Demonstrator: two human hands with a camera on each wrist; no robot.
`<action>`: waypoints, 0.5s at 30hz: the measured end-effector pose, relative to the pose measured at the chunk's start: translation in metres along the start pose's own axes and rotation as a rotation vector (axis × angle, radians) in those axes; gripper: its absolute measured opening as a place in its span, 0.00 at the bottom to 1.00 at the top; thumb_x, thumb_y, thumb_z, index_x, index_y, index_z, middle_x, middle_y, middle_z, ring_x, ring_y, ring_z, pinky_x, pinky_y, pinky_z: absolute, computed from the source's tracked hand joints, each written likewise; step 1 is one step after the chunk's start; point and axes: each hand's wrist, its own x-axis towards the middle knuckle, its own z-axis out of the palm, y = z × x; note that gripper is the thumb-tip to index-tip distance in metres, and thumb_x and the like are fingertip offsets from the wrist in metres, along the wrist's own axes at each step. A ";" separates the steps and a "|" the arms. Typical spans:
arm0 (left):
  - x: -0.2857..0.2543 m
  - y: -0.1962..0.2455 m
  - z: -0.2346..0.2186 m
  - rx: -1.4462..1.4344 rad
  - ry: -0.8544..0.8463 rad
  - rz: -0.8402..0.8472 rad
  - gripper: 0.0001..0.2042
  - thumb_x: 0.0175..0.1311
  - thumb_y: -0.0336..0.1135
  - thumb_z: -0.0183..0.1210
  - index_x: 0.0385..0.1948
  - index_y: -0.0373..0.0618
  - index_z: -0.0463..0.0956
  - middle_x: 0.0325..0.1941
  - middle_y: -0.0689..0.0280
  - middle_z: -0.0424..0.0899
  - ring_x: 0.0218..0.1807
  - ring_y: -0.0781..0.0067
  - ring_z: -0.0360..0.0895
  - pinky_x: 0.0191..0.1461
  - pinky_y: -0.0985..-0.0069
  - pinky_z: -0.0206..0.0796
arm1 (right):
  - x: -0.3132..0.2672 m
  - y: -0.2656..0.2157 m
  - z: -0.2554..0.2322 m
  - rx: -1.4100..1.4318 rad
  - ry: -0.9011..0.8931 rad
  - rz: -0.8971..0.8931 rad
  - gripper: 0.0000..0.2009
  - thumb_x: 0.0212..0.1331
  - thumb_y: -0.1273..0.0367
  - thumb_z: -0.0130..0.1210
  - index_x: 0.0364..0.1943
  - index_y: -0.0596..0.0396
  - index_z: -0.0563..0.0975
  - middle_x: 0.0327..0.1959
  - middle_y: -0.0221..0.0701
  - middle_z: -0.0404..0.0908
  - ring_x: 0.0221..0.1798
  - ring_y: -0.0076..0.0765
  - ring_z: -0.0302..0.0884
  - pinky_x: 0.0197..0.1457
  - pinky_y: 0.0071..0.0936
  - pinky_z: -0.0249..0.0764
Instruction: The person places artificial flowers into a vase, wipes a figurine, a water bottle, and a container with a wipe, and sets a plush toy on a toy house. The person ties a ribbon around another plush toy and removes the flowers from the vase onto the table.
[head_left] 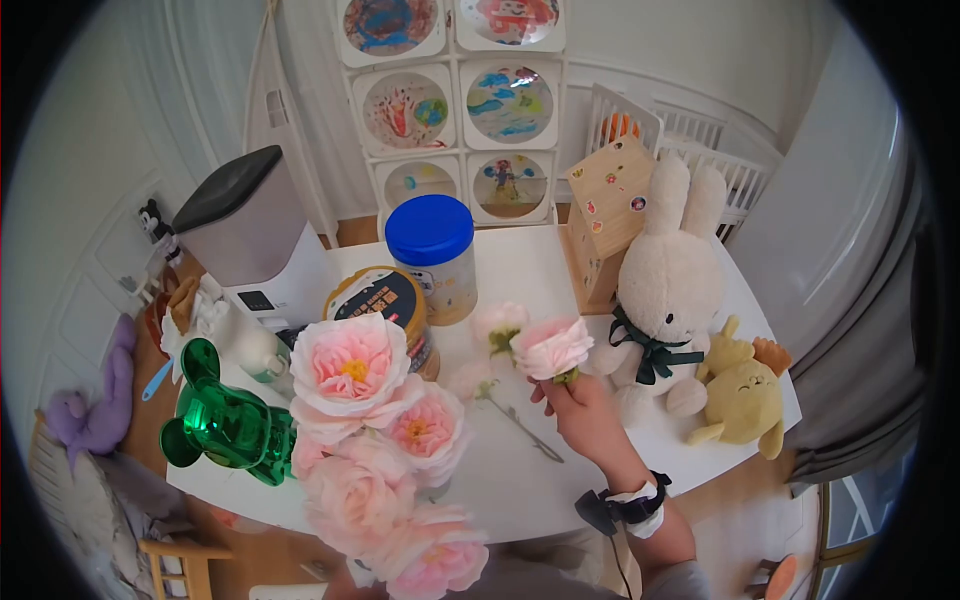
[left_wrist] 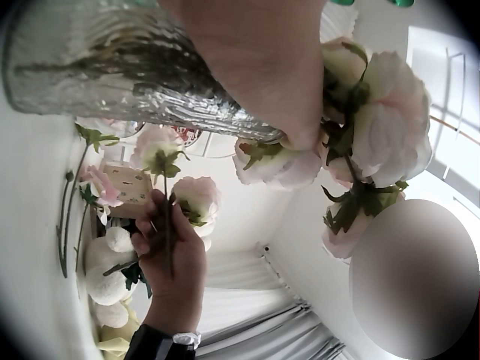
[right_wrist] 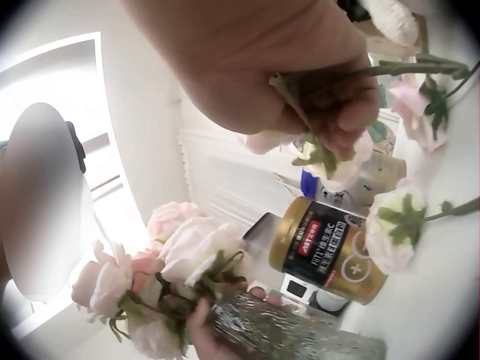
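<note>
My left hand [left_wrist: 255,67] grips a ribbed clear glass vase [left_wrist: 112,67] near its mouth; the right wrist view shows its fingers around the vase [right_wrist: 270,330]. Pink flowers [head_left: 355,370] fill the vase and hide most of this hand in the head view. Over the table's middle, my right hand [head_left: 585,420] pinches the stem of a pink flower [head_left: 552,347] just under the bloom. Another bloom [head_left: 498,325] appears beside it. A loose pink flower [head_left: 468,380] lies on the white table, its stem pointing toward the front.
Left on the table are a green shiny bear figure [head_left: 230,425] and a grey-white machine [head_left: 250,235]. A gold-black tub [head_left: 380,300] and a blue-lidded jar [head_left: 432,255] stand behind the flowers. To the right are a wooden box [head_left: 610,200], a white plush rabbit [head_left: 670,275] and a yellow plush [head_left: 745,400].
</note>
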 end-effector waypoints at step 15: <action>-0.013 0.014 -0.019 -0.028 0.087 -0.005 0.19 0.69 0.38 0.58 0.58 0.44 0.66 0.53 0.63 0.75 0.52 0.67 0.73 0.59 0.65 0.66 | -0.026 -0.017 0.031 -0.186 0.307 -0.619 0.28 0.53 0.82 0.55 0.62 0.62 0.65 0.62 0.48 0.66 0.66 0.57 0.64 0.68 0.41 0.61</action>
